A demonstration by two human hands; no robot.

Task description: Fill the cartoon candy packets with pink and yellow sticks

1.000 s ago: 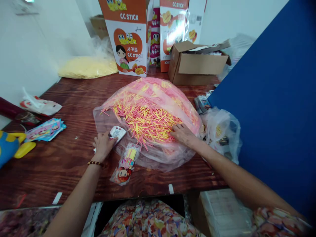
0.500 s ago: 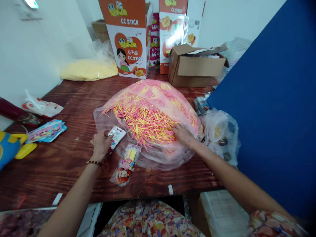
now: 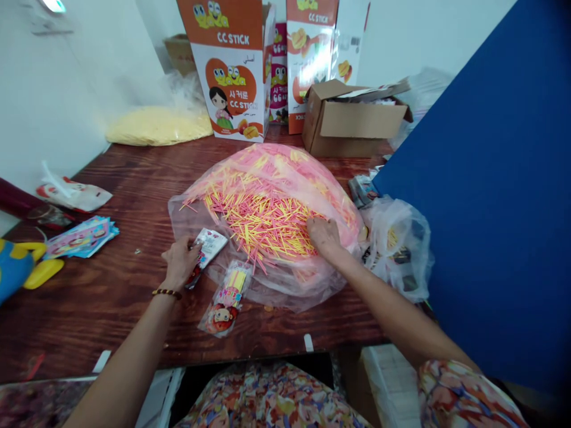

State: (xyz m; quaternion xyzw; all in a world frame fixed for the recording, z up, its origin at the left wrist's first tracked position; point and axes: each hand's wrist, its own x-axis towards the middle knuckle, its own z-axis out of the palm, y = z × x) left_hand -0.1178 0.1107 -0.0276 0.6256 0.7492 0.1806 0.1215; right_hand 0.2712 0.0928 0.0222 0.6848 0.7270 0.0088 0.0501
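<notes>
A big clear plastic bag [image 3: 272,285] lies open on the wooden table [image 3: 111,297], heaped with pink and yellow sticks [image 3: 263,214]. My right hand [image 3: 325,235] rests on the near right edge of the heap, its fingers curled into the sticks. What they grip, if anything, is hidden. My left hand [image 3: 179,261] holds a small empty printed packet [image 3: 206,249] against the table, just left of the bag. A filled packet [image 3: 225,300] with sticks inside and a cartoon figure lies in front of the bag, between my arms.
Tall CC STICK cartons [image 3: 234,65] and an open brown box [image 3: 354,116] stand at the back. A yellow bag [image 3: 156,125] lies back left. A stack of packets [image 3: 82,236] and a white bag [image 3: 74,193] lie left. A crumpled plastic bag [image 3: 399,238] and blue panel [image 3: 491,178] are right.
My right hand has slid a little up and left on the heap and its fingers have curled in. My left hand keeps the empty packet, hardly shifted.
</notes>
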